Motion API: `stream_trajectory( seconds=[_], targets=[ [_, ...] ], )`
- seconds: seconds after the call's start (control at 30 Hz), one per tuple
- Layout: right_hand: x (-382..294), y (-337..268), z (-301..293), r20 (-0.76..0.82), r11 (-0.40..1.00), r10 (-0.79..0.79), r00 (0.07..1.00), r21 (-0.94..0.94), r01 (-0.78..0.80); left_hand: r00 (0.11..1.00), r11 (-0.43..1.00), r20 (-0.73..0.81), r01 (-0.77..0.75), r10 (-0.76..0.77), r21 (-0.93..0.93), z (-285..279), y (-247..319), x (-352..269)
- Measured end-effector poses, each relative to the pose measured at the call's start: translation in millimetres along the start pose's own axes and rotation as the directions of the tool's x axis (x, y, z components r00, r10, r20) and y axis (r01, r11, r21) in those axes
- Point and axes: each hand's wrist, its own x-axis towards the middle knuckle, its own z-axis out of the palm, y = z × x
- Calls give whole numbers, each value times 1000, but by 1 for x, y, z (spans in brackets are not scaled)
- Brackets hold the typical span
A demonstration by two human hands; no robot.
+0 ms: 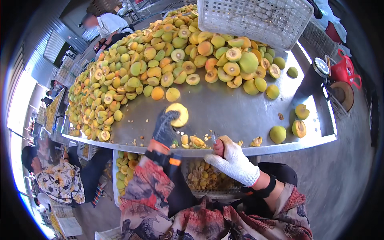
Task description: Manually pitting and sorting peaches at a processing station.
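My left hand, in a dark grey glove, grips a yellow stone fruit just above the metal table. The fruit's pale, cut-looking side faces up. My right hand wears a white knitted glove with bare or wrapped fingertips showing. It is closed around a small knife at the table's front edge; the short blade points away from me and the handle is mostly hidden. Between my hands lie fruit scraps and pale bits. A large heap of halved green-yellow stone fruit covers the table's far and left sides.
A white perforated crate rests at the heap's far right. A dark lidded tumbler stands at the right rim near several loose fruits. Below the front edge are a fruit-filled bin and a crate of pits and scraps. Other people sit nearby.
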Motion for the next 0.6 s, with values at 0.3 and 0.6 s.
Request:
stream_trajectory(
  seconds=[0.3,0.6],
  targets=[
    [-15,-13,10,88,965,-211,974,-137,222,934,836,-23,-307,355,455,44,-51,-88],
    [-24,1,14,72,986,-107,992,-122,115,844,494,64,-372,533,786,76,-48,-122]
  ],
)
